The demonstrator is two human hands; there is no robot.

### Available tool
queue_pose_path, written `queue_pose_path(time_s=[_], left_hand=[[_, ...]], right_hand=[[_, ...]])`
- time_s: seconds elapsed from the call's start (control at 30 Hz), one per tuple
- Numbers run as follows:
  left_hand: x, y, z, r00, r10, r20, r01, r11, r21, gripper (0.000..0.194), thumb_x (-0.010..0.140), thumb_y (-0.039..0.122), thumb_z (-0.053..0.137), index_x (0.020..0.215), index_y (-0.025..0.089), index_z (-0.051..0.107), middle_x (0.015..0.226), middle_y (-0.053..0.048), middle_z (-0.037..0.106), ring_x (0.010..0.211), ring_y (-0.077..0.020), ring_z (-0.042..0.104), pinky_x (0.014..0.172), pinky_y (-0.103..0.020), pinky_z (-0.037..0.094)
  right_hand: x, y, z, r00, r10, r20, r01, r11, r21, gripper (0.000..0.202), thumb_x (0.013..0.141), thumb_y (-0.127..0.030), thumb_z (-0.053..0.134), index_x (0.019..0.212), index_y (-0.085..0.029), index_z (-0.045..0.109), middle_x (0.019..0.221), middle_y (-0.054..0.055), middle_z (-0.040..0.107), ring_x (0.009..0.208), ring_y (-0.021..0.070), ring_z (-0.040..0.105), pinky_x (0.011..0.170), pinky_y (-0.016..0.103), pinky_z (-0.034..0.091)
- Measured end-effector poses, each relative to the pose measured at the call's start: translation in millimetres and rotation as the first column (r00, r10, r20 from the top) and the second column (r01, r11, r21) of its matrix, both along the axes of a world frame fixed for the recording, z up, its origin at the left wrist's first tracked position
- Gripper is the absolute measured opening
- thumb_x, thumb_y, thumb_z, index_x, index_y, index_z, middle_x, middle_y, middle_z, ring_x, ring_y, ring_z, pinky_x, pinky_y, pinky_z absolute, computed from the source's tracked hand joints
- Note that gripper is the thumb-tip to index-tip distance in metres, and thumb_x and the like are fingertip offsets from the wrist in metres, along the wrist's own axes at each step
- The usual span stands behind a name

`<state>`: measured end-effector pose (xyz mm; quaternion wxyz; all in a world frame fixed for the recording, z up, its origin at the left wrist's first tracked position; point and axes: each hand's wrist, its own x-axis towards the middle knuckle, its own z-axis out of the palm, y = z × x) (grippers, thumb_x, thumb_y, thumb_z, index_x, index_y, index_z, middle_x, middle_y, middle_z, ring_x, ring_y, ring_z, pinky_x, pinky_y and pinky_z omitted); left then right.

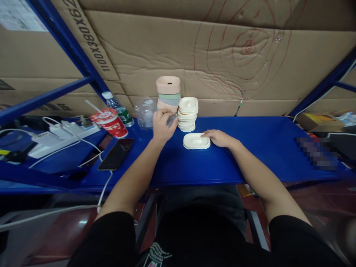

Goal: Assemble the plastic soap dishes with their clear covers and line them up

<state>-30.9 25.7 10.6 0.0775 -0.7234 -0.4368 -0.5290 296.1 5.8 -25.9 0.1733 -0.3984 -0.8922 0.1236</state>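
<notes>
A shallow cream oval lid-like dish point(196, 141) lies on the blue table in front of me. My right hand point(219, 138) is at its right end, fingertips over the rim; the thumb is mostly hidden. Behind it stands a stack of similar cream dishes point(188, 115), seen partly edge-on. My left hand point(164, 126) is just left of that stack, fingers bent and the thumb apart from them, nothing visible between them. It overlaps the lower part of a taller stack of pastel containers point(168, 87) in pink, green and grey. Whether it touches either stack, I cannot tell.
A clear plastic container point(145, 113) stands left of the stacks. Further left are a water bottle point(119, 109), a tilted red cup with a straw point(111, 124), a phone point(116, 154) and a white power strip point(62, 137) with cables. Cardboard point(155, 44) backs the table point(256, 148).
</notes>
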Motion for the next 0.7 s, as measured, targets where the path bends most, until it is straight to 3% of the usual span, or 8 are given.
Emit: queue_pose_path(time_s=[0.1,0.2,0.37,0.47,0.6,0.7], left_hand=[[-10.3,3.9,21.6,0.992,0.091,0.090,-0.093,0.996,0.014,0.037,0.092,0.048,0.076,0.119,0.025,0.067,0.134,-0.013,0.063,0.133,-0.0349,0.054,0.119,-0.058,0.037],[-18.8,12.7,49.0,0.983,0.094,0.155,-0.097,0.995,0.007,0.057,0.094,0.059,0.076,0.134,0.022,0.059,0.147,-0.014,0.053,0.145,-0.0360,0.041,0.124,-0.060,0.027],[-9.2,34.3,83.8,0.981,0.143,0.131,-0.143,0.990,-0.013,0.087,0.088,0.076,0.077,0.145,0.014,0.054,0.157,-0.015,0.046,0.151,-0.0328,0.030,0.125,-0.058,0.021],[5.0,46.7,93.4,0.977,0.156,0.143,-0.139,0.982,-0.126,0.083,0.087,0.080,0.074,0.139,0.017,0.059,0.155,-0.014,0.048,0.159,-0.0376,0.024,0.123,-0.062,0.019],[15.4,58.7,95.5,0.970,0.115,0.213,-0.079,0.982,-0.171,0.058,0.080,0.067,0.084,0.111,0.022,0.067,0.143,-0.012,0.056,0.150,-0.0392,0.044,0.122,-0.062,0.029],[13.6,64.6,94.1,0.966,0.063,0.253,-0.033,0.992,-0.121,0.060,0.075,0.070,0.088,0.102,0.019,0.068,0.134,-0.008,0.062,0.143,-0.0332,0.049,0.122,-0.059,0.027]], right_hand=[[-0.5,-1.0,0.8,1.000,-0.013,-0.006,0.013,1.000,-0.012,0.062,0.088,0.007,0.055,0.131,-0.031,0.081,0.145,0.005,0.074,0.138,0.0276,0.070,0.123,0.050,0.053],[-0.2,-1.4,0.5,1.000,-0.018,0.007,0.018,1.000,-0.016,0.063,0.088,0.006,0.054,0.133,-0.030,0.081,0.146,0.005,0.073,0.140,0.0285,0.069,0.124,0.051,0.052],[0.3,-0.7,0.0,1.000,-0.020,-0.002,0.020,1.000,-0.019,0.066,0.085,0.007,0.055,0.131,-0.032,0.081,0.145,0.002,0.074,0.139,0.0276,0.069,0.125,0.051,0.051],[-0.5,-1.1,1.4,1.000,-0.020,-0.007,0.020,0.999,-0.028,0.065,0.085,0.007,0.055,0.130,-0.032,0.082,0.144,0.002,0.075,0.139,0.0270,0.069,0.124,0.052,0.052],[-2.2,-3.6,3.5,1.000,-0.021,-0.012,0.021,0.999,-0.029,0.062,0.087,0.005,0.057,0.131,-0.032,0.081,0.144,0.002,0.075,0.138,0.0266,0.070,0.124,0.051,0.052],[-2.8,-4.8,3.4,1.000,-0.021,-0.014,0.021,0.999,-0.026,0.057,0.090,0.001,0.058,0.132,-0.031,0.081,0.145,0.004,0.074,0.138,0.0278,0.070,0.124,0.051,0.052]])
